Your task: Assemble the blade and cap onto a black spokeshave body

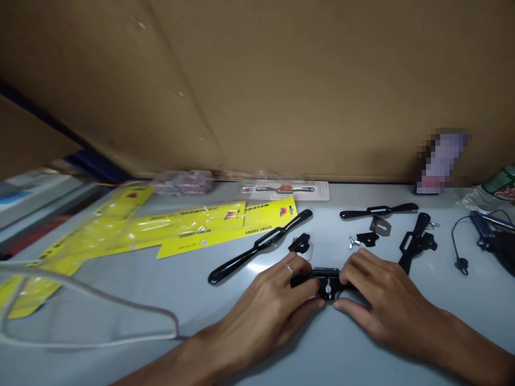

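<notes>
A black spokeshave (326, 281) with a silver screw in its middle lies on the grey table, and both my hands grip it. My left hand (270, 306), with a ring on one finger, covers its left handle. My right hand (382, 300) covers its right handle, thumb under the body. Just beyond my left hand lies a small black cap piece (301, 244). A bare black spokeshave body (259, 246) lies diagonally to the left of it.
Two more black spokeshaves (378, 210) (414, 241) lie at the back right with a metal blade (381, 226) and wing screw (354, 242). Yellow packaging cards (189, 228) cover the left. A white cord (100, 303) loops near left. Cardboard wall (281, 80) behind.
</notes>
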### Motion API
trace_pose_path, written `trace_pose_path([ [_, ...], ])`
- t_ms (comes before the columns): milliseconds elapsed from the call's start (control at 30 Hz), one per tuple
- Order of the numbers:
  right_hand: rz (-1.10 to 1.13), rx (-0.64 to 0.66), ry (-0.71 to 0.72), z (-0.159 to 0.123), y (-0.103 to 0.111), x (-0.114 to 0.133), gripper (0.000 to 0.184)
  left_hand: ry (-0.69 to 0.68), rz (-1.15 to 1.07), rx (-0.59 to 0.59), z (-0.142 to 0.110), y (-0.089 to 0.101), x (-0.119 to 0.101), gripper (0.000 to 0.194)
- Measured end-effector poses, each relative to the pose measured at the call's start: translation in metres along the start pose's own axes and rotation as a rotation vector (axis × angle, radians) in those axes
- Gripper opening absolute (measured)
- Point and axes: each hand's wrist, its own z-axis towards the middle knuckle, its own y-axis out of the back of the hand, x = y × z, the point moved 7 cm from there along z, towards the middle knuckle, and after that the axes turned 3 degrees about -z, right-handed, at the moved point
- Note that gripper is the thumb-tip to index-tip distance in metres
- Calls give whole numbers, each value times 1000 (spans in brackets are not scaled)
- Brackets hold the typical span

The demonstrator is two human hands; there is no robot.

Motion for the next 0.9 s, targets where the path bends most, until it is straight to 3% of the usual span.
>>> trace_pose_path([
  [133,105,-82,77,2,8,2,18,19,-102,-9,1,2,3,14],
  [233,96,-50,162,3,3,7,21,23,-140,-16,1,4,4,24],
  [333,105,-57,196,4,3,8,21,65,-162,25,1,4,6,21],
  [600,256,57,99,8,3,1,20,181,-233,-40,-1,5,15,12],
  [800,262,71,154,9,7,3,16,216,-110,6,-3,1,21,11],
  [900,142,30,217,4,6,6,15,207,24,56,-2,-1,21,6],
])
